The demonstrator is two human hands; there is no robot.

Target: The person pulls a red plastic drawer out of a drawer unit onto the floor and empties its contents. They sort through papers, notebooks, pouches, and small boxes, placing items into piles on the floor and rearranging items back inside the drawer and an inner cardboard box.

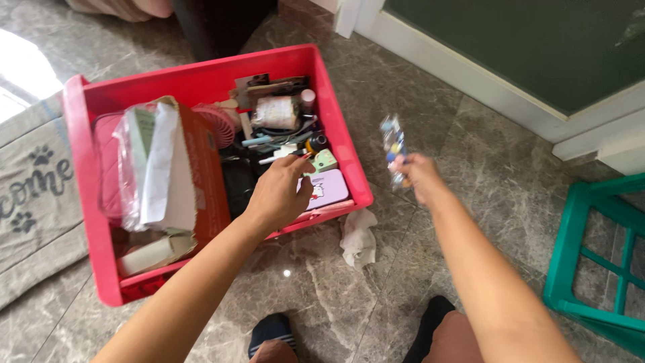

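Note:
A red plastic bin (80, 202) sits on the grey marble floor, packed with small items. My left hand (279, 191) reaches into its right side, fingertips pinched on a thin red-tipped stick near a pink tin (329, 188) and a small green box (325, 160). Whether the fingers grip the stick I cannot tell. My right hand (420, 176) is held out over the floor to the right of the bin, closed on a small clear plastic packet (393, 144) with coloured bits inside.
The bin also holds a brown cardboard box (205, 175) with papers in plastic, a pink fan (218, 124) and a wrapped roll (274, 111). A crumpled white tissue (358, 238) lies by the bin. A grey doormat (33, 195) lies left, a green stool (594, 255) right.

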